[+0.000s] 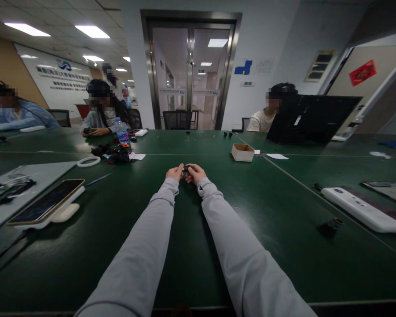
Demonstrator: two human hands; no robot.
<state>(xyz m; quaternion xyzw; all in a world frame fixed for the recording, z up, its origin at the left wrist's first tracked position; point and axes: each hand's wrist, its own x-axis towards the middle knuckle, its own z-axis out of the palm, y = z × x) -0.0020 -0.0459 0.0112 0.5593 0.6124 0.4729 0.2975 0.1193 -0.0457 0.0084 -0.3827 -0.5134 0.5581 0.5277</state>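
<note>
Left hand (pixel 174 172), right hand (pixel 194 173) — pinching small black part (pixel 185 168), green table (pixel 171 149)

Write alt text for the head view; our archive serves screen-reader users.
Two hands, the left hand and the right hand, pinch a small black part together above a green table. A cardboard box sits beyond; a phone lies left.

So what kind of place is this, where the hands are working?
Most likely an office or shared workroom: a large green table with other people seated at it, a laptop open on the far side, ceiling strip lights and glass double doors leading to a corridor.
</note>
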